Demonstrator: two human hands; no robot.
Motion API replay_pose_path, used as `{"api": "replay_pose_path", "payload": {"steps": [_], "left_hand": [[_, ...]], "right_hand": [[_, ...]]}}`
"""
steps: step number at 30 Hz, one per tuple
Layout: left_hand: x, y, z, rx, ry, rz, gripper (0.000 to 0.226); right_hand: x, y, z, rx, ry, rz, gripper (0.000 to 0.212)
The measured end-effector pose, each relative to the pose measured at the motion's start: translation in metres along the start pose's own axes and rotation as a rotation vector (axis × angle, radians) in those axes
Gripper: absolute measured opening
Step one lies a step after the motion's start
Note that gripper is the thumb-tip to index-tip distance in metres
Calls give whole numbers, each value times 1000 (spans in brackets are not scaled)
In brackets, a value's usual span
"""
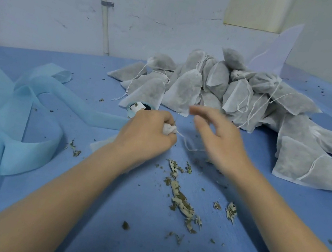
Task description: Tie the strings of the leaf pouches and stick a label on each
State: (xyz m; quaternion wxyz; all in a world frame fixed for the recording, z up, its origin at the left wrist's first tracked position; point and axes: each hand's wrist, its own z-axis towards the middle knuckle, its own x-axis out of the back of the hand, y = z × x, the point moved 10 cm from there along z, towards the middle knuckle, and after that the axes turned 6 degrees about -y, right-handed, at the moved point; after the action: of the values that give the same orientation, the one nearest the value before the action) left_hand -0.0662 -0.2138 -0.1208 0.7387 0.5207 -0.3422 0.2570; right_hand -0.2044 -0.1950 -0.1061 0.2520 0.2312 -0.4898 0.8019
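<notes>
1. Step in hand: tying. The left hand (148, 131) is closed around the gathered white neck of one leaf pouch (169, 129); most of that pouch is hidden under the hand, with a pale edge showing at 7 o'clock of the wrist.
2. The string (188, 144) leaves the neck at 3 o'clock of the left hand and runs in a slack loop toward the right hand (219, 139).
3. The right hand is motion-blurred, fingers loosely curled and raised. Whether it pinches the string cannot be told; no contact is plainly visible.
4. Remaining stock: the pile of pouches (222, 87) lies on the desk (116, 205) at 12 to 2 o'clock of the hands, well apart from the worked pouch. Some have drawn necks; others appear open with loose strings. No labels are seen on any.
5. Label supply: a roll (139, 108), judged to be the label roll, stands just beside the left hand at 11 o'clock, with blue backing strip (32, 103) trailing off to 9 o'clock.
6. Loose leaf fragments (179, 198) lie on the desk at 6 o'clock.
7. Next move, as a judgement: the right hand must catch the string end, pass it through the loop and pull it tight while the left hand holds the neck firm. Slack grip risks spilling more leaf.
8. Labelling of this pouch is not yet done.
</notes>
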Motion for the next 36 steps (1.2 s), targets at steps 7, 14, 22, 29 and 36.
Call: {"api": "replay_pose_path", "payload": {"steps": [7, 14, 22, 29, 36], "left_hand": [[9, 5, -2, -38, 74, -77, 15], [7, 14, -8, -135, 45, -109, 37], [12, 24, -9, -189, 140, 190, 38], [2, 32, -10, -243, 93, 488, 31], [-12, 28, -7, -204, -106, 179, 20]], "right_hand": [[-29, 20, 0, -226, -135, 215, 19], [-19, 19, 1, -191, -69, 226, 26], [-10, 20, 0, -181, -19, 180, 25], [-11, 18, 0, -174, -21, 142, 23], [-6, 16, 3, -173, -2, 98, 25]]}}
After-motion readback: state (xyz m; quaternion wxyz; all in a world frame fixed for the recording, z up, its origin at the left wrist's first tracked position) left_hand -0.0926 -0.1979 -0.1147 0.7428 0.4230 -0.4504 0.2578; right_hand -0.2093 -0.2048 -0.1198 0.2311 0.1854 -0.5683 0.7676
